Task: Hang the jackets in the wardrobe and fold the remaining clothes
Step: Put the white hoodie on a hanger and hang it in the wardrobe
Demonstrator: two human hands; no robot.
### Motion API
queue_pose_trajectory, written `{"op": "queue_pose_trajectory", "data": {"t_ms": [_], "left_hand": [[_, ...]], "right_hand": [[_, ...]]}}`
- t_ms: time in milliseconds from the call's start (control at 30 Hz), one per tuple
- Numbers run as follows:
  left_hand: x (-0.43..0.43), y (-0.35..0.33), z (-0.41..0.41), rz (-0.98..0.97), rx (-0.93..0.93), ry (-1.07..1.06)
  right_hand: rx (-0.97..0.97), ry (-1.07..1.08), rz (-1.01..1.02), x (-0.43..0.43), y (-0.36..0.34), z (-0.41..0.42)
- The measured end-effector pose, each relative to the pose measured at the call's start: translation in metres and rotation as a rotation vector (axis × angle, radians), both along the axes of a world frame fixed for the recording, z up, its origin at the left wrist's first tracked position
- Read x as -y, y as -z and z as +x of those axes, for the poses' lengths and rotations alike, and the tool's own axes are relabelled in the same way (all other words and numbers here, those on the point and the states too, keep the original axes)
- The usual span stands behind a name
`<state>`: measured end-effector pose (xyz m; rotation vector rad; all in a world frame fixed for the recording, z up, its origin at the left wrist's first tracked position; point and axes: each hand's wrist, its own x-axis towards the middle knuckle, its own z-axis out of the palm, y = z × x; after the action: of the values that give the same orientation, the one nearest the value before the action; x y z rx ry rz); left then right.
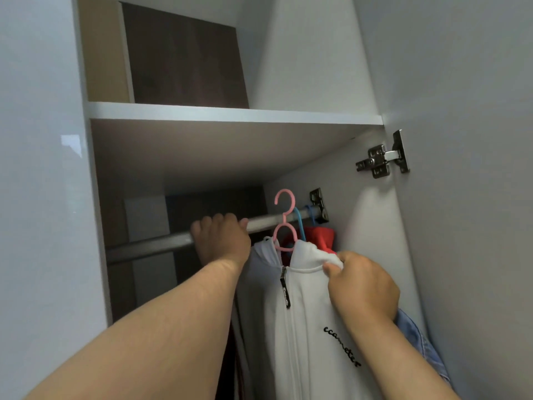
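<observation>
One white zip jacket (311,327) on a pink hanger (284,223) sits just under the wardrobe rail (155,243), right hand (362,287) pinching its collar, left hand (220,241) curled over the rail, white shelf (230,114) above, hinge (383,160) on the open door.

My left hand (222,241) is raised above my head, arm stretched forward and up, bare to well below the elbow. Its fingers (215,222) curl over the top of the wardrobe rail (268,220), knuckles toward me, and the back of the hand faces the camera. My right hand (360,287) is lower and nearer, forearm angling in from the bottom right. Its thumb and curled fingers pinch the collar edge of the white zip jacket (305,313), wrist bent slightly inward.
</observation>
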<state>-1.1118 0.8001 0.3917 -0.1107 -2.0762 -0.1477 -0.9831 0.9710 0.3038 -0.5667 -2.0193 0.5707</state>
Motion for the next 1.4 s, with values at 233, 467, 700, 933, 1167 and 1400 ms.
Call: {"op": "queue_pose_trajectory", "data": {"t_ms": [233, 467, 700, 933, 1167, 1400], "left_hand": [[-0.002, 0.003, 0.000, -0.002, -0.024, 0.011], [-0.003, 0.004, -0.001, 0.006, -0.017, -0.006], [-0.003, 0.004, 0.002, 0.015, -0.012, 0.018], [-0.003, 0.003, 0.005, 0.012, -0.008, 0.016], [-0.006, 0.006, 0.021, -0.003, 0.114, -0.021], [-0.008, 0.040, 0.063, 0.184, 0.343, 0.296]], "right_hand": [[0.044, 0.006, 0.094, 0.010, 0.010, 0.000], [0.040, -0.004, 0.093, 0.012, 0.016, 0.000], [0.093, -0.091, 0.090, -0.002, 0.019, 0.002], [-0.168, -0.239, -0.231, -0.015, 0.050, 0.007], [-0.403, -0.376, -0.516, -0.012, 0.080, 0.020], [-0.336, -0.387, -0.621, 0.008, 0.101, 0.059]]}}
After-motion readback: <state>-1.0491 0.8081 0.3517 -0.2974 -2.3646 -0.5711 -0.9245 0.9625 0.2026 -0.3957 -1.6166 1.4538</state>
